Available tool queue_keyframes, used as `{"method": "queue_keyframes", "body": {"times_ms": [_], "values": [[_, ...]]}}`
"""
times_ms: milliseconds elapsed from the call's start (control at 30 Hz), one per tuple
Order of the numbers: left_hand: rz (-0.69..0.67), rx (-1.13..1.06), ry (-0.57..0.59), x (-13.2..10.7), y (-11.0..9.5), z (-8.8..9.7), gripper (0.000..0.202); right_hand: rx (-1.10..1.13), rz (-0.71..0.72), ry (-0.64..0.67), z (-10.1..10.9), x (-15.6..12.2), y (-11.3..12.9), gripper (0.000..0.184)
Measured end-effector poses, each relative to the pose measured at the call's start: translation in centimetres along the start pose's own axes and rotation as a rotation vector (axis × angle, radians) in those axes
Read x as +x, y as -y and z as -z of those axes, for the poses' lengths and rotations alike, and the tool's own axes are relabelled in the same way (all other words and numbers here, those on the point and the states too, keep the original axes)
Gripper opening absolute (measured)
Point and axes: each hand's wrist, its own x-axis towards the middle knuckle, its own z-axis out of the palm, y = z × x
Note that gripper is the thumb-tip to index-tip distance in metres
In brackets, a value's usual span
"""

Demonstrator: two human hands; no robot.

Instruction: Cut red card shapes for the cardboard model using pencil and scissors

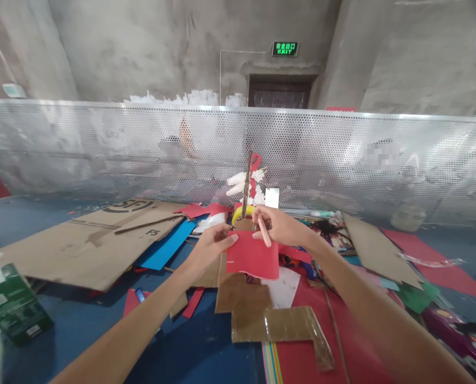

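Note:
My left hand [211, 246] pinches the left edge of a red paper sheet [253, 258] held upright over the table. My right hand [280, 226] is closed around a pink pencil-like stick [264, 233] and touches the sheet's top right edge. Just behind the sheet stands a cardboard stick [245, 186] decked with red and white paper bits, rising from a yellow ring [240, 213]. Below the sheet lies a stepped piece of brown cardboard [261, 314], partly covered with clear tape.
A large flattened cardboard box [81, 242] lies at left on the blue table [190, 346], with blue paper [166, 248] beside it. Red paper [441, 266], cardboard and scraps crowd the right. A green box [11, 306] sits at far left. A perforated metal screen [341, 154] closes the back.

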Motion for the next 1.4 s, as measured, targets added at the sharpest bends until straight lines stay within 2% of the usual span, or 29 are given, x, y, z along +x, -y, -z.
{"method": "queue_keyframes", "body": {"times_ms": [700,900,1033,1133,1300,1400], "values": [[0.032,-0.092,-0.002,-0.3,-0.5,-0.6,0.033,0.011,0.012,0.018,-0.1,0.2,-0.2,0.037],[0.028,-0.072,-0.048,-0.4,-0.7,-0.7,0.032,0.099,-0.003,0.083,1.5,-0.6,0.0,0.035],[0.018,-0.036,-0.075,-0.4,-0.9,-0.7,0.034,0.125,0.093,0.097,3.4,-1.4,-0.5,0.022],[0.01,-0.037,-0.061,-0.4,-0.7,-0.7,0.034,0.164,0.16,0.067,4.1,-1.5,-1.3,0.032],[0.013,-0.049,-0.058,-0.3,-0.6,-0.7,0.034,0.133,0.332,0.033,3.6,-1.4,-1.5,0.035],[0.013,-0.03,-0.094,-0.2,-0.5,-0.6,0.036,0.023,0.288,0.058,3.0,-1.2,-1.0,0.031]]}}
